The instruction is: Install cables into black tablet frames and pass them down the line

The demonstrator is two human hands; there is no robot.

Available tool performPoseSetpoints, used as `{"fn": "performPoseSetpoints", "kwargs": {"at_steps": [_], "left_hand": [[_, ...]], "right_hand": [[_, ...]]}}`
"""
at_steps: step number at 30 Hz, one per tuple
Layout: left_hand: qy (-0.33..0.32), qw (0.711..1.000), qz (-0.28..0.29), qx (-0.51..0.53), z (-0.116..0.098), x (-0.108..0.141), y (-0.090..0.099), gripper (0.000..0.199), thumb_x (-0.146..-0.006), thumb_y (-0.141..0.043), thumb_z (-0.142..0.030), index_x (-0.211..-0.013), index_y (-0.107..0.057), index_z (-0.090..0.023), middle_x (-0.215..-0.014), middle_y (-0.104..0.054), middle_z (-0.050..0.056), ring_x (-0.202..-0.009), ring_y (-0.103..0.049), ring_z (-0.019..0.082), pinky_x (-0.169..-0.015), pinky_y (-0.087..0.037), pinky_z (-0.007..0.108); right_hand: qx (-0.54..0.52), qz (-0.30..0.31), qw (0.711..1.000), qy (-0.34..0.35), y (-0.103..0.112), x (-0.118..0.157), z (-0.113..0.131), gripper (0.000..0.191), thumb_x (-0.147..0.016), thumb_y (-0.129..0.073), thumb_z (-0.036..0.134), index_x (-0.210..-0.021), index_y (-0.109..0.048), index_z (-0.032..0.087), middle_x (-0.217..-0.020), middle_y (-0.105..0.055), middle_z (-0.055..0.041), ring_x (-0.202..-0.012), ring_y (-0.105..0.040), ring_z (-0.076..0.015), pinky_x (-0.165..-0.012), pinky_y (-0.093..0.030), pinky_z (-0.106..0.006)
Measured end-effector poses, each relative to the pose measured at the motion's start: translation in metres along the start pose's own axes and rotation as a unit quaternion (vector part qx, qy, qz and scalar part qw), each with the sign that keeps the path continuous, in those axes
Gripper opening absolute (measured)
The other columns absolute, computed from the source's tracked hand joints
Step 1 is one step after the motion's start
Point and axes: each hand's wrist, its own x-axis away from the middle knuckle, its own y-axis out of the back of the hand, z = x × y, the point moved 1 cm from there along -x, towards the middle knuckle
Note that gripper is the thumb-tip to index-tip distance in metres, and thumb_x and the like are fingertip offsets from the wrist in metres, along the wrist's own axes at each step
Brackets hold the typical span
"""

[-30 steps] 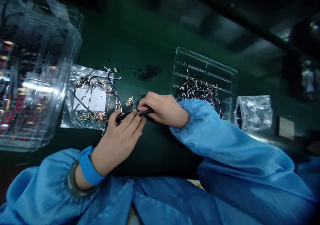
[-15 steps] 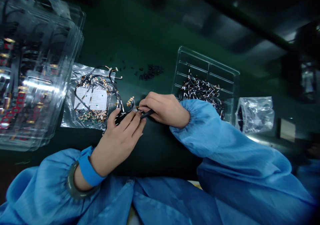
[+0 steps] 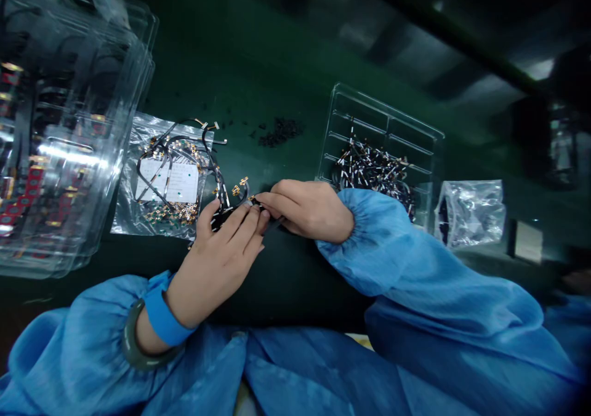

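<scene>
My left hand (image 3: 224, 253) is closed over a bunch of thin black cables (image 3: 226, 216), thumb to the left, fingertips on their ends. My right hand (image 3: 305, 210) meets it from the right, index finger and thumb pinched at the cable end beside the left fingertips. A dark strip (image 3: 277, 222) shows below the right fingers; whether it is cable or tool I cannot tell. Small gold-coloured contacts (image 3: 240, 187) stick up just beyond the left fingertips. More black cables (image 3: 168, 148) with white connectors lie over a clear plastic bag (image 3: 124, 216) with a white label.
Stacked clear trays (image 3: 106, 157) with red and black parts stand at the left. Small black bits (image 3: 281, 132) lie in a pile beyond my hands. A clear tray (image 3: 385, 105) of short black-and-white cables is at the right, beside another plastic bag (image 3: 480, 213).
My right hand has shifted slightly right and down, its index finger now straighter against the cable end. The black strip below it shows less clearly. The left hand has barely moved.
</scene>
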Motion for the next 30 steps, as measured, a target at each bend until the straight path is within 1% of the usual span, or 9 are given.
{"fn": "performPoseSetpoints", "kwargs": {"at_steps": [2, 4, 9, 11, 14, 17, 19, 27, 30], "left_hand": [[0.000, 1.000, 0.002, -0.003, -0.001, 0.000, 0.000, 0.037, -0.095, -0.045, -0.022, -0.128, -0.054, -0.006, -0.124, -0.062, 0.014, -0.118, -0.053, 0.026, -0.109, -0.025, 0.053], [-0.001, 1.000, 0.006, -0.010, -0.001, 0.000, 0.000, 0.038, -0.096, -0.043, -0.023, -0.127, -0.054, -0.004, -0.124, -0.062, 0.015, -0.119, -0.052, 0.027, -0.107, -0.027, 0.053], [-0.004, 1.000, 0.011, -0.029, 0.000, 0.001, 0.000, 0.038, -0.097, -0.040, -0.024, -0.125, -0.056, -0.003, -0.123, -0.062, 0.016, -0.117, -0.052, 0.028, -0.103, -0.030, 0.054], [-0.003, 0.999, 0.012, -0.032, 0.000, 0.001, 0.000, 0.039, -0.097, -0.039, -0.024, -0.125, -0.056, -0.003, -0.123, -0.062, 0.016, -0.117, -0.051, 0.028, -0.103, -0.030, 0.054], [0.001, 0.999, 0.019, -0.034, -0.002, 0.001, 0.000, 0.039, -0.097, -0.038, -0.023, -0.125, -0.055, -0.003, -0.123, -0.062, 0.016, -0.117, -0.051, 0.028, -0.103, -0.031, 0.054], [0.003, 0.999, 0.020, -0.035, -0.003, 0.000, 0.000, 0.039, -0.097, -0.038, -0.023, -0.126, -0.054, -0.002, -0.123, -0.062, 0.016, -0.116, -0.052, 0.028, -0.102, -0.032, 0.055], [0.005, 0.999, 0.020, -0.036, -0.003, 0.000, 0.000, 0.040, -0.097, -0.038, -0.023, -0.127, -0.053, -0.001, -0.123, -0.062, 0.016, -0.116, -0.051, 0.028, -0.101, -0.033, 0.055], [0.006, 0.999, 0.015, -0.043, -0.004, -0.002, 0.000, 0.039, -0.098, -0.038, -0.022, -0.124, -0.055, 0.000, -0.121, -0.063, 0.017, -0.115, -0.053, 0.028, -0.099, -0.036, 0.055], [0.007, 0.999, 0.009, -0.043, -0.005, -0.002, 0.000, 0.038, -0.097, -0.039, -0.022, -0.123, -0.056, 0.001, -0.119, -0.063, 0.016, -0.113, -0.053, 0.028, -0.099, -0.036, 0.054]], "right_hand": [[0.025, -0.001, 1.000, 0.008, 0.000, 0.002, 0.003, 0.034, -0.096, -0.032, 0.018, -0.113, -0.061, 0.011, -0.084, -0.064, -0.0063, -0.071, -0.055, -0.0139, -0.053, -0.036, -0.027], [0.059, -0.008, 0.998, 0.014, -0.001, 0.004, 0.006, 0.034, -0.096, -0.033, 0.017, -0.113, -0.061, 0.011, -0.082, -0.065, -0.0054, -0.069, -0.054, -0.0138, -0.053, -0.037, -0.028], [0.113, -0.058, 0.991, 0.041, 0.000, 0.003, 0.014, 0.027, -0.094, -0.042, 0.015, -0.109, -0.062, 0.005, -0.073, -0.063, -0.0040, -0.063, -0.051, -0.0135, -0.051, -0.038, -0.028], [0.126, -0.067, 0.988, 0.054, 0.002, 0.002, 0.015, 0.025, -0.093, -0.045, 0.012, -0.107, -0.063, 0.003, -0.070, -0.063, -0.0037, -0.062, -0.050, -0.0133, -0.050, -0.038, -0.028], [0.141, -0.059, 0.986, 0.068, 0.005, 0.001, 0.015, 0.026, -0.093, -0.042, 0.010, -0.107, -0.064, 0.005, -0.071, -0.063, -0.0040, -0.061, -0.049, -0.0129, -0.049, -0.037, -0.027], [0.145, -0.028, 0.986, 0.075, 0.007, 0.001, 0.014, 0.031, -0.096, -0.036, 0.011, -0.110, -0.064, 0.009, -0.073, -0.062, -0.0044, -0.063, -0.047, -0.0133, -0.048, -0.034, -0.028], [0.150, -0.016, 0.985, 0.082, 0.008, 0.001, 0.013, 0.033, -0.097, -0.033, 0.011, -0.111, -0.063, 0.010, -0.073, -0.061, -0.0045, -0.063, -0.046, -0.0135, -0.047, -0.032, -0.029], [0.186, -0.039, 0.975, 0.112, 0.011, -0.003, 0.017, 0.029, -0.096, -0.037, 0.010, -0.106, -0.064, 0.005, -0.069, -0.056, -0.0028, -0.064, -0.044, -0.0124, -0.046, -0.029, -0.029], [0.193, -0.045, 0.974, 0.111, 0.011, -0.003, 0.018, 0.028, -0.096, -0.038, 0.011, -0.104, -0.064, 0.005, -0.068, -0.055, -0.0026, -0.063, -0.044, -0.0123, -0.047, -0.028, -0.029]]}}
